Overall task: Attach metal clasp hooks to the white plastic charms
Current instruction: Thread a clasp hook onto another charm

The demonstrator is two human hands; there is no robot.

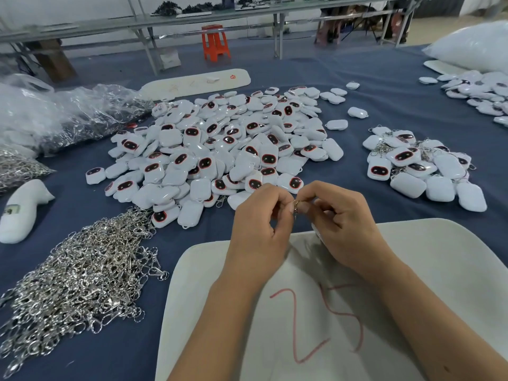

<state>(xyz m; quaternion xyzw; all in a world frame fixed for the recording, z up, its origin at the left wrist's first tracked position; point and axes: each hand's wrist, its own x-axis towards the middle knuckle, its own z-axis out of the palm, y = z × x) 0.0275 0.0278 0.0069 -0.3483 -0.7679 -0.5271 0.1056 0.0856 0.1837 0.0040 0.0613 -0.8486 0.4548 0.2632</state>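
Blue-clothed table [371, 86]: clasp hooks [77, 284] heaped at its left edge; white charms [220, 149] piled mid-table; your left hand [258, 229] and right hand [341, 224] pinch one metal clasp hook [295, 207] between them above the near-edge white board [426, 270]; hooked charms [420, 166] right.

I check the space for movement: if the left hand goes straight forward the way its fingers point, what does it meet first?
The left hand points up and right, so it would first meet the right hand, already pinching the same clasp hook. Depth is unclear.
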